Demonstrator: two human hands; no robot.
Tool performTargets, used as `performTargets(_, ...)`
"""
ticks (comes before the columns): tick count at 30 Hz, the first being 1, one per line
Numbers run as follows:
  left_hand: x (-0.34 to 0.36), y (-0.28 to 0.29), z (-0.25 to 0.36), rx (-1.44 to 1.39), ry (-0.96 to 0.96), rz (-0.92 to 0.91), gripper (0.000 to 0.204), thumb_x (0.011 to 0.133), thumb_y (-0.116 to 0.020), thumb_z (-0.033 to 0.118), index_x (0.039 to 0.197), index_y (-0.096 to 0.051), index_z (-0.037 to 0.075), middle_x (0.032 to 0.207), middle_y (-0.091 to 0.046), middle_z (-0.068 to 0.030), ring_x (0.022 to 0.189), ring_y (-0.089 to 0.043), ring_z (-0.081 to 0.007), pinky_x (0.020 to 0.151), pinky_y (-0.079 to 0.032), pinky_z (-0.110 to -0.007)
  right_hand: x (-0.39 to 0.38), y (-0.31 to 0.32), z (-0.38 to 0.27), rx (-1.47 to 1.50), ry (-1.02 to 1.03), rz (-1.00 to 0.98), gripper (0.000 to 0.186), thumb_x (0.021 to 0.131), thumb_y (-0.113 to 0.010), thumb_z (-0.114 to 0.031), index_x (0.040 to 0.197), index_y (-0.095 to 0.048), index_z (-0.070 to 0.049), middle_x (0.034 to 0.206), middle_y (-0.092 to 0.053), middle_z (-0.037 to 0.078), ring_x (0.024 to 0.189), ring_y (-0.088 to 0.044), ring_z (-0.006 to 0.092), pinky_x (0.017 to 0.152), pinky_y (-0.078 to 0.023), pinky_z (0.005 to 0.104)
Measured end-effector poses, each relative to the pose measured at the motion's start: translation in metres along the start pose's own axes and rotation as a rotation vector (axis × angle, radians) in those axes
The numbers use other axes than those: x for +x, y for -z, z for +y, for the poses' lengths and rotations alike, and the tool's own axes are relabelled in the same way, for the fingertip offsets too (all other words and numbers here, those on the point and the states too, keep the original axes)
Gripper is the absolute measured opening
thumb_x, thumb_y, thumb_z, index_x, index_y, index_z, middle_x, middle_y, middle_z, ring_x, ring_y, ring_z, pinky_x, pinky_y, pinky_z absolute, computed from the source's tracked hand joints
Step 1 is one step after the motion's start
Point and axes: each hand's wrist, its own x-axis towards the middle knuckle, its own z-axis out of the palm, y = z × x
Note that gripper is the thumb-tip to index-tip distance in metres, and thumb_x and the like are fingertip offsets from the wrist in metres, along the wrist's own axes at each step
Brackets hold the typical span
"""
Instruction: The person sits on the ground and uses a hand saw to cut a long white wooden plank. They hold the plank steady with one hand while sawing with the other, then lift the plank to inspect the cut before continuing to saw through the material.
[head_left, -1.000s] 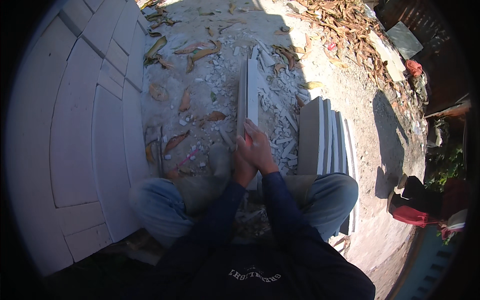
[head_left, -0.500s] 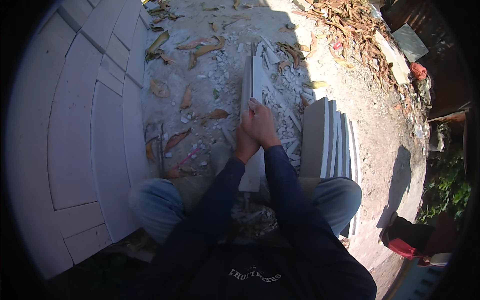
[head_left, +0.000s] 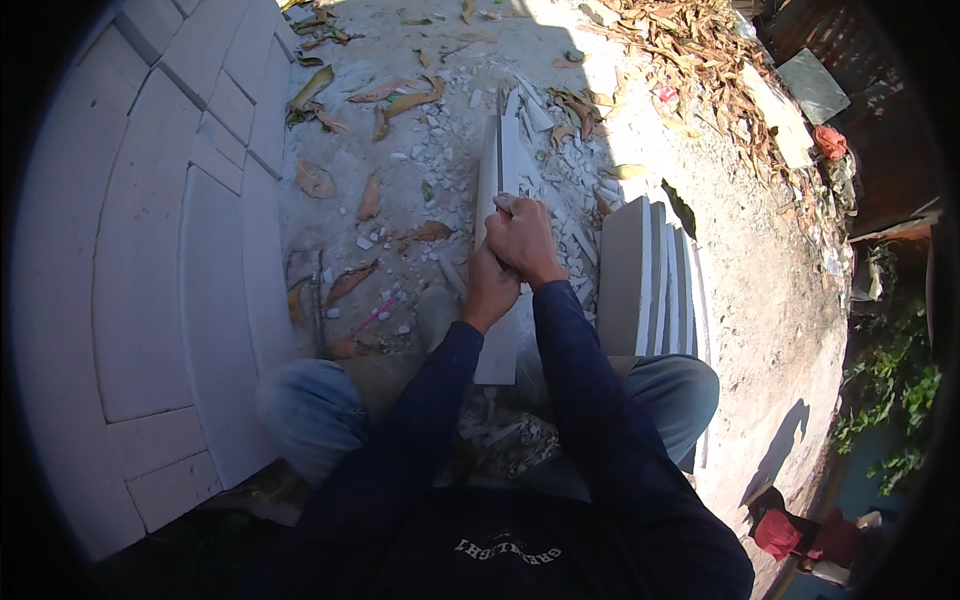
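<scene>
A long pale grey stone slab (head_left: pixel 497 365) lies lengthwise between my knees, pointing away from me. My left hand (head_left: pixel 489 285) and my right hand (head_left: pixel 525 242) are both closed over its middle, the right one farther forward and higher. The two hands press close together, wrists almost crossing. A thin dark strip (head_left: pixel 499 150) runs forward from my fingers along the slab's top; I cannot make out whether it is a blade or a gap. What the fingers grip is hidden. Pale stone chips (head_left: pixel 575 240) are scattered around the slab.
Several grey slabs (head_left: pixel 625 275) stand on edge beside my right knee. Stacked pale blocks (head_left: pixel 220 320) rise at the left. Dry leaves (head_left: pixel 680 50) cover the far right ground. At lower right, a person in red (head_left: pixel 778 535) is partly in view.
My right hand has shifted slightly to the right and my grip has turned a little. At lower right the person and their shadow have moved. The slab stays in place.
</scene>
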Motion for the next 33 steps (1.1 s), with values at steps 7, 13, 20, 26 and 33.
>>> performTargets(7, -0.062, -0.020, 0.022, -0.061, -0.160, 0.157, 0.056, 0.089, -0.071, 0.012, 0.138, -0.049, -0.004, 0.121, -0.069, -0.0173, 0.115, -0.067, -0.0247, 0.096, -0.051, -0.037, -0.071, 0.002, -0.005, -0.047, 0.139, 0.069, 0.035, 0.079, -0.063, -0.015, 0.104, -0.075, 0.007, 0.098, -0.072, 0.028, 0.089, -0.071, 0.0447, 0.086, -0.056, 0.0495)
performTargets(13, 0.105, -0.016, -0.030, 0.123, -0.133, 0.092, 0.041, 0.086, -0.072, 0.015, 0.122, -0.064, -0.004, 0.112, -0.073, -0.0259, 0.110, -0.071, -0.0380, 0.089, -0.055, -0.042, 0.088, -0.023, 0.032, -0.029, -0.147, -0.020, 0.032, 0.081, -0.063, -0.018, 0.097, -0.074, 0.007, 0.102, -0.070, 0.035, 0.099, -0.069, 0.0470, 0.094, -0.053, 0.0511)
performTargets(20, 0.079, -0.019, -0.034, 0.182, -0.017, 0.059, 0.042, 0.087, -0.072, 0.018, 0.123, -0.064, -0.002, 0.111, -0.073, -0.0256, 0.111, -0.070, -0.0392, 0.089, -0.054, -0.043, 0.059, -0.019, 0.032, -0.031, -0.136, -0.026, 0.037, 0.081, -0.063, -0.019, 0.102, -0.074, 0.009, 0.107, -0.070, 0.035, 0.101, -0.069, 0.0479, 0.096, -0.053, 0.0505)
performTargets(26, -0.041, -0.008, 0.006, 0.096, 0.025, 0.087, 0.054, 0.087, -0.076, 0.019, 0.133, -0.056, 0.001, 0.122, -0.071, -0.0221, 0.118, -0.068, -0.0345, 0.094, -0.053, -0.040, -0.056, -0.004, -0.010, -0.008, 0.008, 0.026, 0.035, 0.080, -0.062, -0.014, 0.105, -0.075, 0.007, 0.112, -0.071, 0.031, 0.097, -0.071, 0.0466, 0.094, -0.055, 0.0483)
performTargets(33, 0.128, 0.009, -0.023, 0.172, 0.032, 0.053, 0.034, 0.086, -0.074, 0.015, 0.115, -0.068, -0.001, 0.106, -0.075, -0.0209, 0.103, -0.073, -0.0336, 0.085, -0.055, -0.041, 0.104, -0.029, 0.004, -0.139, -0.084, 0.060, 0.032, 0.079, -0.065, -0.020, 0.086, -0.072, 0.011, 0.088, -0.070, 0.034, 0.087, -0.070, 0.0509, 0.086, -0.056, 0.0514)
